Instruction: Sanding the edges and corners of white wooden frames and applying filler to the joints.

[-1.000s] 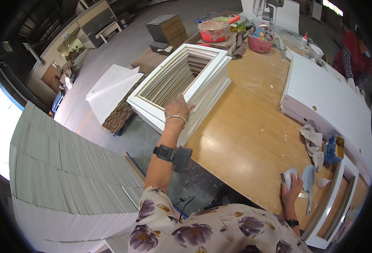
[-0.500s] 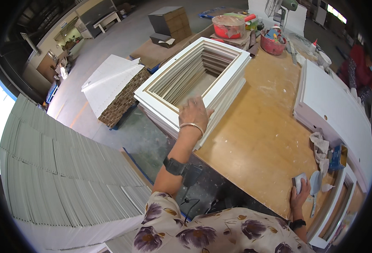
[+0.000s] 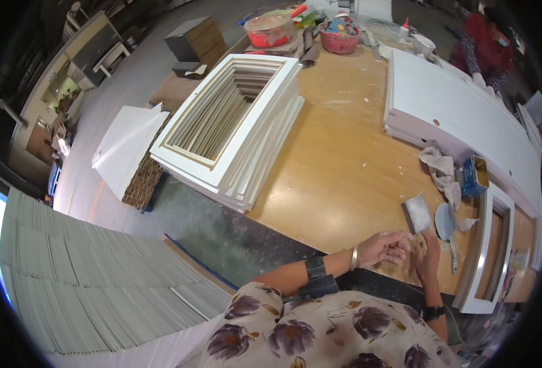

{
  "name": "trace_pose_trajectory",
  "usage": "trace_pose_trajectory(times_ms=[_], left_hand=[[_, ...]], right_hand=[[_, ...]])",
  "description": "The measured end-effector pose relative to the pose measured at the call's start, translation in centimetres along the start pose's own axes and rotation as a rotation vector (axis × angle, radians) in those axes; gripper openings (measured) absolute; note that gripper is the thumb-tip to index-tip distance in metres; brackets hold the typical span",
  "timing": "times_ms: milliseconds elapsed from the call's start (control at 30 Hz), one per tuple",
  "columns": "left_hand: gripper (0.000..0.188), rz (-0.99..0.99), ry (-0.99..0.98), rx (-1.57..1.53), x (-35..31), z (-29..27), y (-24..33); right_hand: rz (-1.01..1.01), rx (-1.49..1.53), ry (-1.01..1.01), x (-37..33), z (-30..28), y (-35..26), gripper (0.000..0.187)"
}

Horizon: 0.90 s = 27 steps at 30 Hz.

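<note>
My left hand [image 3: 386,248] is over the near edge of the wooden table, its index finger stretched and the others loosely bent, with nothing seen in it. Close beside it, my right hand [image 3: 427,260] points its fingers up the table, just below a grey sanding block [image 3: 417,213]. The block appears to lie free on the table, its lower edge by the right fingertips. To the right lie a putty knife [image 3: 454,260] and a round grey-blue disc [image 3: 445,221]. The stack of white frames [image 3: 222,168], gold-lined inside, stands at the table's left, apart from both hands.
White panels [image 3: 461,98] are stacked along the right, with a rag [image 3: 438,165] and a blue tin [image 3: 475,176] before them. More white frames [image 3: 481,300] lie near right. Red tubs [image 3: 340,42] stand at the back. A co-worker [image 3: 483,46] is far right. Grey panels [image 3: 99,276] fill the left.
My left hand has left the white frame stack and come right, beside my right hand. My right hand has let go of the sanding block. The view has shifted right.
</note>
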<state>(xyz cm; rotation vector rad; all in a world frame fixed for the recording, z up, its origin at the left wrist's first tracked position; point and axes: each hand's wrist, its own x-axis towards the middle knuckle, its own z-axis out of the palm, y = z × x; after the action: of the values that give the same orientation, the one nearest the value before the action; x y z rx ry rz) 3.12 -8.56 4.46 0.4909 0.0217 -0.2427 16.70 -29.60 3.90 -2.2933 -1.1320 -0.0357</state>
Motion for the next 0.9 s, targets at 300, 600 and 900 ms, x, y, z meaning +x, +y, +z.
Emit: trace_pose_trajectory(times_ms=[300,600,900], left_hand=[[0.033,-0.326,0.037,0.324,12.1,7.0,-10.1],[0.022,-0.478,0.096,0.763,21.7,19.3,-22.3],[0.023,-0.472,0.135,0.633,27.2,18.0,-26.7]], right_hand=[[0.347,-0.327,0.553,-14.6,-16.6,8.7,0.050],[0.465,-0.260,0.194,-23.9,-21.8,13.4,0.078],[0.415,-0.254,0.258,-25.4,-20.2,13.2,0.081]])
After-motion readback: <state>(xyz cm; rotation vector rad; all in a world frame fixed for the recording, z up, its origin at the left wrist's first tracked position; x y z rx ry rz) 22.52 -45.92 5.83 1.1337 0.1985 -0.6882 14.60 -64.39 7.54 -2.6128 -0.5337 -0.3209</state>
